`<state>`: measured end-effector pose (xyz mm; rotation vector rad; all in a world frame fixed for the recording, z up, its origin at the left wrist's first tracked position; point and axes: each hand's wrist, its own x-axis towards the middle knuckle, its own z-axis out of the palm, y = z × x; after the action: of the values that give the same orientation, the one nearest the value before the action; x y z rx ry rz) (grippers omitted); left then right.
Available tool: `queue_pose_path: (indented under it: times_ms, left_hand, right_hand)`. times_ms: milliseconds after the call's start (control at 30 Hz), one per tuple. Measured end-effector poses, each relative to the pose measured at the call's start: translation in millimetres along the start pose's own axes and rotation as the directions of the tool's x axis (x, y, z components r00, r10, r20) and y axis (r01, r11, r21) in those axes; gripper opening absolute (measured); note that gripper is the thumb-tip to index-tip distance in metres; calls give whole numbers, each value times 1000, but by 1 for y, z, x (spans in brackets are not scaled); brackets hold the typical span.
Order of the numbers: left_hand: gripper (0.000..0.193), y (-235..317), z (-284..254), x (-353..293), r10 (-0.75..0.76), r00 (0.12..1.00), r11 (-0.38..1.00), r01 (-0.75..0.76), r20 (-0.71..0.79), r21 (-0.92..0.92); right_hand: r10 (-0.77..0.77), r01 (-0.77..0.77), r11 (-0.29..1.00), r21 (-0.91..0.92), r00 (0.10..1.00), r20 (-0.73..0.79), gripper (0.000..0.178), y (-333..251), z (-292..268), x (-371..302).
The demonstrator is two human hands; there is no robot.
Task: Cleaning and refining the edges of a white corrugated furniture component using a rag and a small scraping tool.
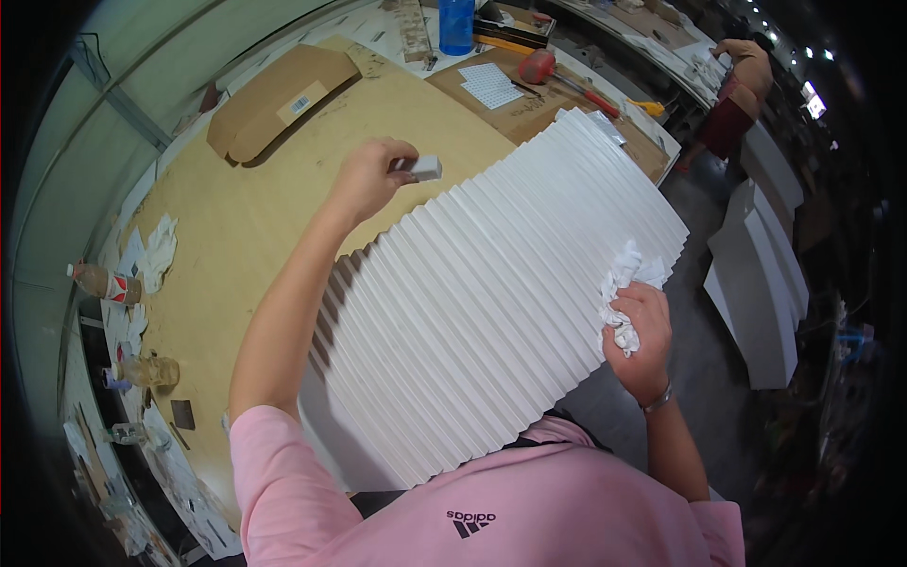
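Note:
A large white panel with a ridged, fluted face (491,293) lies across the table in front of me, its near edge close to my body. Beyond its far left edge, my left hand (371,180) is closed on a small white block (428,168), held over the bare wooden board. At the panel's right edge, my right hand (646,326) is wrapped round a crumpled white cloth (621,283). That cloth is against the ridges, or just above them; which one I cannot tell.
A curved brown cardboard piece (283,99) lies at the far left of the wooden tabletop (213,321). Bottles (104,282) stand along the left edge. A red-headed mallet (537,68) and a blue container (456,26) are at the back. White panels (756,274) stand right; another person (742,85) works beyond.

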<state>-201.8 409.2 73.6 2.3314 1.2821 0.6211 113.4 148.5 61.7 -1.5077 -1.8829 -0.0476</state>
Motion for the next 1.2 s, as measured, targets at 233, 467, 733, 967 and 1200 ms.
queue_pose_path:
  times_ms: [233, 467, 733, 967, 1200]
  left_hand:
    - [30, -2, -5, -8, 5, 1000, 996, -2, 29, -86]
    - [29, 1, -11, -11, -26, 997, 995, 32, 70, -97]
    - [30, -11, -13, -18, -14, 1000, 992, 18, 27, -127]
    - [29, -8, -19, -21, -51, 997, 997, 54, 55, -54]
    - [30, -13, -30, -37, 15, 997, 948, 10, 78, -317]
  right_hand:
    - [0, 0, 1000, -18, 1000, 13, 35, 0, 1, 0]
    - [0, 0, 1000, -18, 1000, 10, 34, -1, 1, 1]
    - [-4, 4, 1000, -29, 1000, 18, 35, -2, 1, 1]
    - [-11, 11, 999, -40, 1000, 17, 36, -1, 3, 0]
    - [-12, 13, 998, -61, 1000, 15, 36, 0, 2, 0]
